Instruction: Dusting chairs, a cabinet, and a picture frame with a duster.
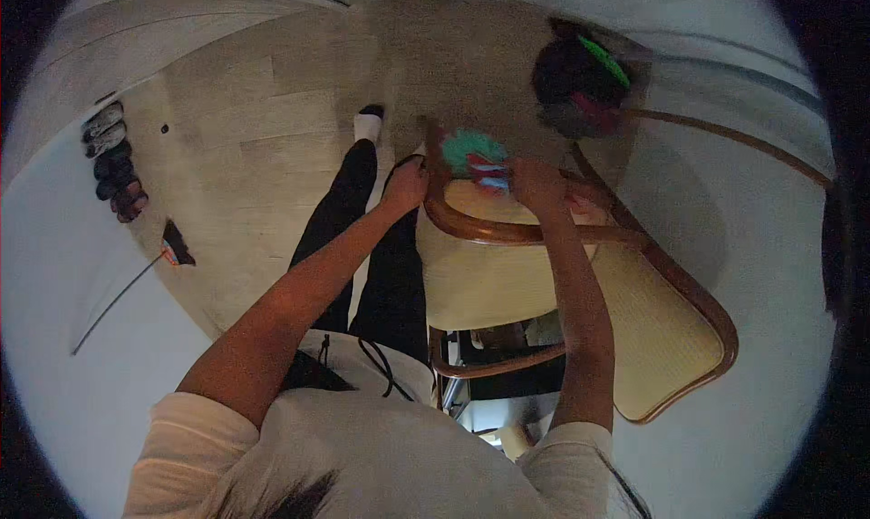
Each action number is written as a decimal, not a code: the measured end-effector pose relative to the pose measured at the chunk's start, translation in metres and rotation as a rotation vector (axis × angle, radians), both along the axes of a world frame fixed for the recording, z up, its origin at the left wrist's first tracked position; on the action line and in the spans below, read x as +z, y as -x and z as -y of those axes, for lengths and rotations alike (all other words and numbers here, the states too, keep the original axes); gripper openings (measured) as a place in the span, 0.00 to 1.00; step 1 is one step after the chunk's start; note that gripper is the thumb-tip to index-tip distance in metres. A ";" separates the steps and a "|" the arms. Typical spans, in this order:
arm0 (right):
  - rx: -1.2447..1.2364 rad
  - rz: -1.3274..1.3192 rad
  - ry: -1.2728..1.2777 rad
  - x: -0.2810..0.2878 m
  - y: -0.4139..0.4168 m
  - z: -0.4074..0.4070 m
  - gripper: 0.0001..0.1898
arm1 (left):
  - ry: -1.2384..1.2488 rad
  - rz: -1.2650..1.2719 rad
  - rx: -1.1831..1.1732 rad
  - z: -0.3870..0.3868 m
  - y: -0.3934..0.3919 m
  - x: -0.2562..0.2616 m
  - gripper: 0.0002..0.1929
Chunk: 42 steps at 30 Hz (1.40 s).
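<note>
A chair with a bent-wood frame stands before me, with a pale woven seat [489, 281] and a woven backrest [669, 349]. My left hand [408, 182] is curled at the front end of its brown wooden armrest [489, 232]. Above the seat, inside the armrest's curve, my right hand [540, 182] is closed on a blurred, cloth-like bunch [491, 173] in red, white and light blue. A fuzzy green part [470, 148] lies just beyond that bunch; whether the two are joined I cannot tell. Something pinkish shows beside my right wrist.
A dark heap with a bright green strip [603, 60] and some red lies on the wood floor [272, 111] beyond the chair. Several shoes [112, 152] line the left wall. Near them is a dark brush-like head [178, 246] on a thin rod. My legs are left of the chair.
</note>
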State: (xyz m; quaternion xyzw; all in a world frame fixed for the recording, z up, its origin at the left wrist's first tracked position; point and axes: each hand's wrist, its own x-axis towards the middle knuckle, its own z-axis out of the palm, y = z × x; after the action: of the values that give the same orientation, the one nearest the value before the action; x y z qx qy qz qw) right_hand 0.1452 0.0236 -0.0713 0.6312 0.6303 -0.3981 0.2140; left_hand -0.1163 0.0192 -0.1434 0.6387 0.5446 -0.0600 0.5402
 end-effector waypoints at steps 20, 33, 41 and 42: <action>-0.053 0.086 -0.068 0.180 0.028 0.021 0.12 | 0.109 0.197 0.016 -0.006 0.022 0.034 0.16; -0.839 0.417 -0.691 0.161 -0.019 0.218 0.18 | -0.315 0.536 -0.482 -0.007 -0.034 0.177 0.20; -1.080 0.623 -0.742 0.208 -0.017 0.238 0.20 | -0.290 0.333 -0.833 -0.025 -0.028 0.145 0.25; -1.107 0.645 -0.748 0.213 -0.022 0.250 0.20 | -0.456 0.388 -0.905 -0.025 -0.031 0.151 0.26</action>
State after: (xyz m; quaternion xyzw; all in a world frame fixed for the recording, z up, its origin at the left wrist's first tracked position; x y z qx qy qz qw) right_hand 0.1676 -0.2265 0.1422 0.9729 0.2193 -0.0012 -0.0730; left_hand -0.0857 0.0446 0.0080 0.9098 0.1046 -0.0480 0.3989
